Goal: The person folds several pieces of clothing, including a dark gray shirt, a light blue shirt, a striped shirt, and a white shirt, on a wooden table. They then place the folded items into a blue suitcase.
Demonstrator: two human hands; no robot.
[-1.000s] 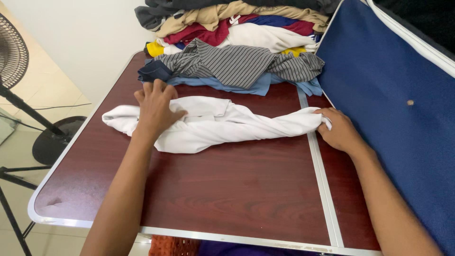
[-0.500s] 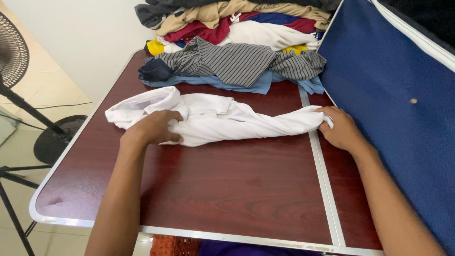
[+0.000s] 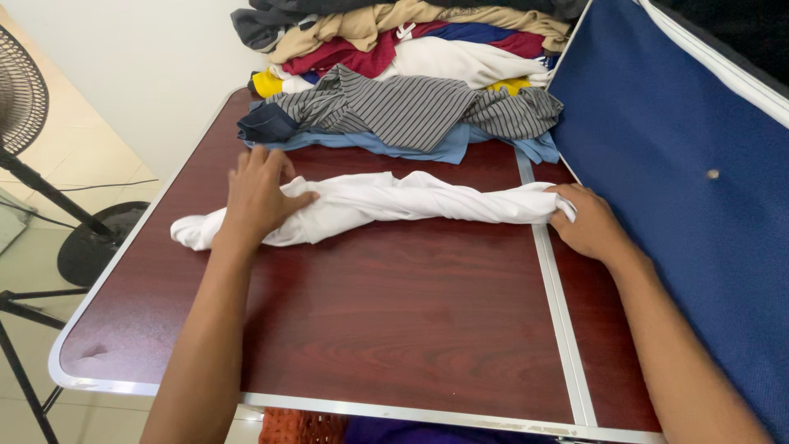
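Across the desk (image 3: pixel 394 329) at twelve o'clock, our white cloth (image 3: pixel 394 201) has tightened into a twisted roll since a moment ago. Left hand (image 3: pixel 259 197) presses flat and open; right hand (image 3: pixel 588 222) pinches the three o'clock end.

A home room: folding table (image 3: pixel 394 329), heaped clothes (image 3: pixel 403 82), standing fan (image 3: pixel 25 107), tiled floor (image 3: pixel 74 148).

no packages, labels, signs or screens are in view.
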